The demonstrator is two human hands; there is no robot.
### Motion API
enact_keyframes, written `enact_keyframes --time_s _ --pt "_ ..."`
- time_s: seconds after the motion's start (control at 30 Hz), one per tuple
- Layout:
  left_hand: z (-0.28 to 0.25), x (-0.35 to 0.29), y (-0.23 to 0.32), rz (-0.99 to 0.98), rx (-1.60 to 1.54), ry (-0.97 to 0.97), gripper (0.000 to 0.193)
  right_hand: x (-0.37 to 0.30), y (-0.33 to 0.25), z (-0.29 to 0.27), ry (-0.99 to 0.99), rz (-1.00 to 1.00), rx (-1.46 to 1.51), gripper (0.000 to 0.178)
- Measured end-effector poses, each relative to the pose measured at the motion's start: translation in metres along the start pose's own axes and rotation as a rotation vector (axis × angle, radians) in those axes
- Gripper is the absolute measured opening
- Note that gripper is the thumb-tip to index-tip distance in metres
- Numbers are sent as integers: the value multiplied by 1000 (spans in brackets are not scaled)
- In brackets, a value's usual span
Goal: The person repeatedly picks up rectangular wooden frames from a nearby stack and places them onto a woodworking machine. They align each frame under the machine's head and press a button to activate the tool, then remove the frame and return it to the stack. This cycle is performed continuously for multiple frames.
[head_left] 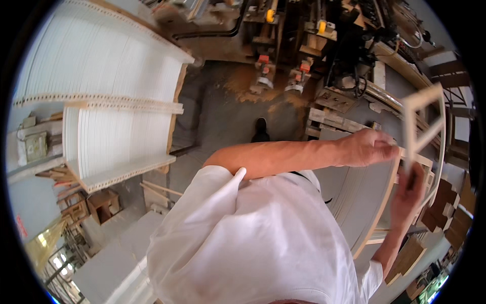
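A pale wooden frame [410, 126] made of thin slats is raised on the right side, slightly blurred. My right hand [408, 195] grips its lower end, the fingers closed around the wood. My left arm reaches across my body to the same spot. There my left hand [365, 148] has its fingers curled in beside the frame's near slat; what they hold, if anything, is hidden. Below both hands stands a stack of flat grey-white panels [349, 195] with a wooden edge.
On the left stand tall rows of white panels [116, 55] between wooden rails with holes [126, 105]. Machinery with red and yellow parts [263, 71] lies ahead, with sawdust [243, 88] on the grey floor. Cardboard pieces [445, 202] are at the far right.
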State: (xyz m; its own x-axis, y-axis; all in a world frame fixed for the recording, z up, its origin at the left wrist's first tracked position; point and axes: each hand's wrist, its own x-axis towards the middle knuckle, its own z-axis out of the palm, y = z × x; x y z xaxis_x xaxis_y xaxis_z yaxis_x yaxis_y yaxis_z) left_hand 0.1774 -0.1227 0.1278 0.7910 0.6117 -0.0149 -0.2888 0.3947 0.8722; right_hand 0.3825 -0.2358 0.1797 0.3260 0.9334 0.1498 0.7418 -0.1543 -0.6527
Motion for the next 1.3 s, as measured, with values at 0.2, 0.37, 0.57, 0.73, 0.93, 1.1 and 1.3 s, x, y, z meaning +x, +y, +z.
enact_keyframes --time_s 0.2,0.37,0.57,0.73,0.93,1.1,1.3 --pt "-65 19 15 71 -633 110 51 57 -62 84 -215 -398 -218 39" --pt "-178 5 27 183 -640 192 54 106 -66 121 -289 -458 -275 40" --pt "-277 -17 52 189 -594 340 52 171 -87 190 -248 -667 -173 38" --pt "-343 -15 70 210 -536 439 45 222 -105 255 -241 -725 -132 40" --pt "-394 -9 86 228 -498 486 41 263 -120 301 -275 -701 -93 40" --pt "-399 -3 82 244 -533 488 41 273 -113 309 -310 -710 -90 41" --pt "-397 0 83 220 -510 496 42 278 -115 301 -341 -682 -81 38"
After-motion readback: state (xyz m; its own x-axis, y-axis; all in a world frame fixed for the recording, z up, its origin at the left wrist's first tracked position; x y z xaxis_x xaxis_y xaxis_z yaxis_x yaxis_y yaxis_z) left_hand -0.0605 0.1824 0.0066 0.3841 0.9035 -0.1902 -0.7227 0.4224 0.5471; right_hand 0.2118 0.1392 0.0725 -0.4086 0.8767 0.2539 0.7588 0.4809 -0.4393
